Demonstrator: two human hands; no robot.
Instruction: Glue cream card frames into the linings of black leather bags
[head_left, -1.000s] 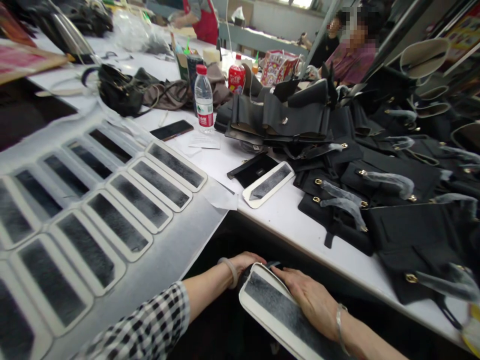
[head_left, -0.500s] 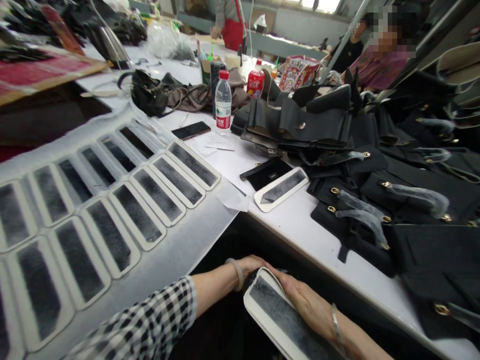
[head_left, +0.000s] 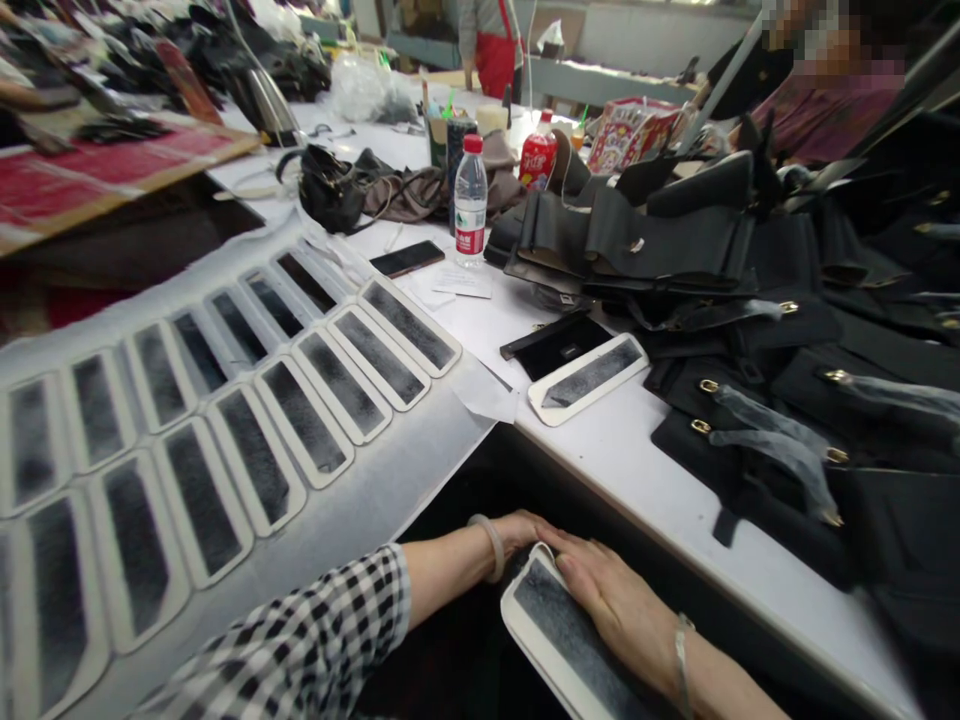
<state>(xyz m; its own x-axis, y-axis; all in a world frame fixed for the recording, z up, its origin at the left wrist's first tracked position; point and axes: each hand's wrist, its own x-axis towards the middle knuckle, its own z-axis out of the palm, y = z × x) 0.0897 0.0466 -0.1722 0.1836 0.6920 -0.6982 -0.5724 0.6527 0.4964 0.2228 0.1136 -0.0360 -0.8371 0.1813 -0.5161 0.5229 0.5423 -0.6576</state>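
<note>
In front of my body a long, pale-edged panel with a dark grey centre [head_left: 559, 625] is tilted, its near end running out of view. My right hand [head_left: 616, 598] lies along its right edge, the thumb bent over the top and the fingers closed around the far side. Just beyond the panel's far end, my left hand [head_left: 519, 530] touches my right fingertips. Most of the left fingers are hidden there. Rows of similar panels [head_left: 281, 415] lie on a grey sheet to the left. One more such panel [head_left: 589, 380] rests on the white table beside a black piece [head_left: 559, 342].
Black bag parts with plastic-wrapped gold fittings [head_left: 780, 440] fill the right of the white table [head_left: 637, 490]. Farther back are a phone [head_left: 409, 258], a water bottle [head_left: 470, 205] and a red bottle [head_left: 538, 155]. Other people are in the background.
The view has swung slightly left, so the tabletop things appear farther right. My hands stay together at the panel, the right hand reaching a little further over its far end.
</note>
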